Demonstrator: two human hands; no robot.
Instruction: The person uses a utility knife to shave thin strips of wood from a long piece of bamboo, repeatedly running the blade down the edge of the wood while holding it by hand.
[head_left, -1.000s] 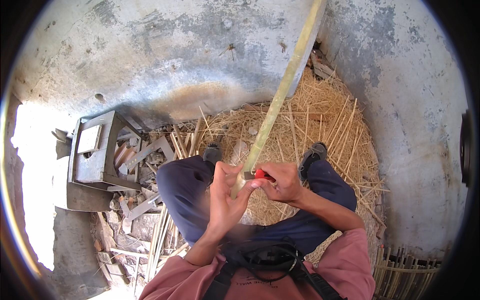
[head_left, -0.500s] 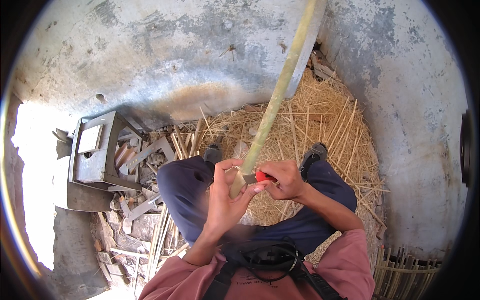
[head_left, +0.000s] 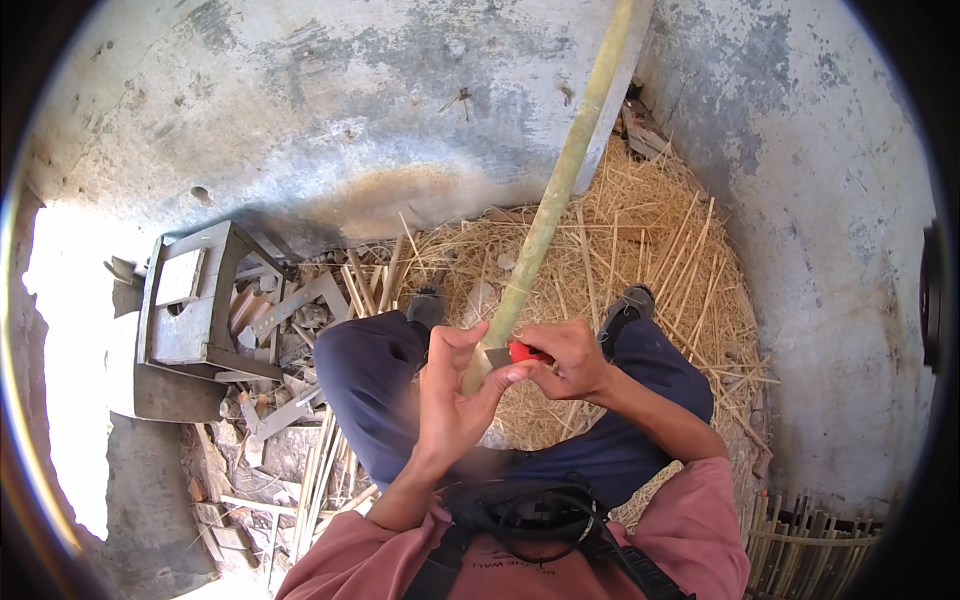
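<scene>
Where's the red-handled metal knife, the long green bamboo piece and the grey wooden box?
Red-handled metal knife (head_left: 524,352): head view, on its red handle.
Long green bamboo piece (head_left: 547,215): head view, about midway along it.
Grey wooden box (head_left: 185,338): head view, on its flat panel.

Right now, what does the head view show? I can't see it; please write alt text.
A person's right hand holds a red-handled blade at a long green strip, the left hand at its near end. Straw lies around the feet; a wooden box stands to the left.
</scene>
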